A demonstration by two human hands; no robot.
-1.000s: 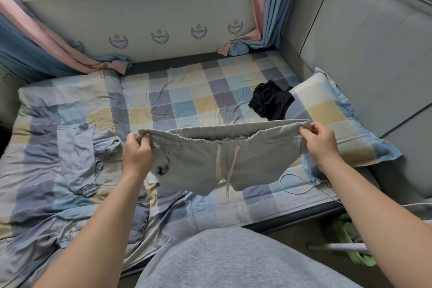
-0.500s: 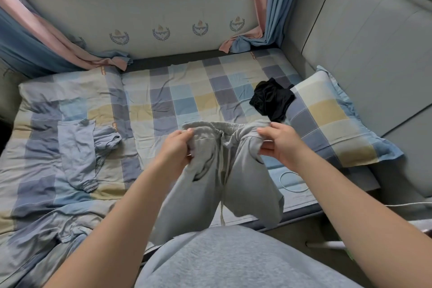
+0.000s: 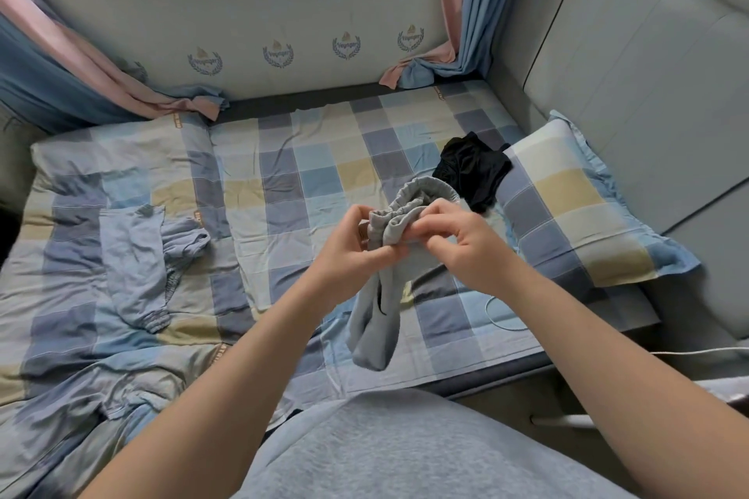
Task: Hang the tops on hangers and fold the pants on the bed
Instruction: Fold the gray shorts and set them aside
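Grey pants [image 3: 377, 320]: I hold them in the air over the near half of the bed [image 3: 316, 158]. The two legs hang together below my hands.
Waistband [image 3: 421, 194]: it is gathered into one bunch between both hands. I judge that its two ends are brought together so that one leg lies on the other for a lengthwise fold.
Left hand [image 3: 356, 243]: the fingers are curled, and thumb and fingertips pinch the near layers of the waistband to keep the edges aligned.
Right hand [image 3: 458, 239]: the fingers are curled over the top of the bunch and pinch it from the other side, touching the left hand.
Step in hand: first fold of the pants. They are not yet laid flat.
Landing zone: I judge the flat checked sheet directly under the hanging legs to be the place to lay them.
Black garment [image 3: 474, 170]: crumpled against the pillow [image 3: 575, 207], just beyond my hands, apart from the fold.
Blue garment [image 3: 138, 255]: spread on the left of the bed, well apart.
Hazard: a white cable [image 3: 498, 320] loops on the sheet near the hanging legs and could snag.
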